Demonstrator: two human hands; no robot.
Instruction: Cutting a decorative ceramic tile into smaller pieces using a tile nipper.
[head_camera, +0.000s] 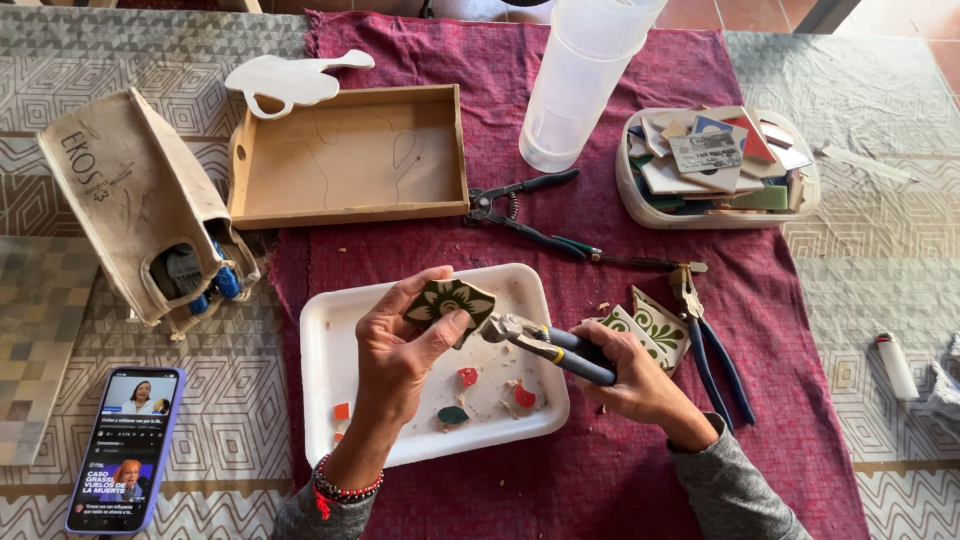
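Counter (880, 100) covered by a patterned grey cloth, with a maroon runner (620, 460) down the middle.

Left hand (400, 350): fingers closed on a dark green tile (448, 300) with a pale flower, held tilted over the white tray (330, 400), centre of frame. Right hand (630, 375): fist closed round the blue handles of nippers (540, 345). Their long axis runs from lower right to upper left; the jaws point left and bite the tile's right edge.

Tray contents: small red, orange and green shards (466, 377) plus crumbs.

Wooden tray (350, 160), upper left: pencilled outline only. White tub (715, 165), upper right: stacked tile pieces. Canvas bag (140, 200), left: dark tools showing at its mouth.

Two more pliers (520, 210) and (710, 340) lie on the runner. Patterned tile (650, 330) just behind the right hand. Phone (125, 450), lower left.
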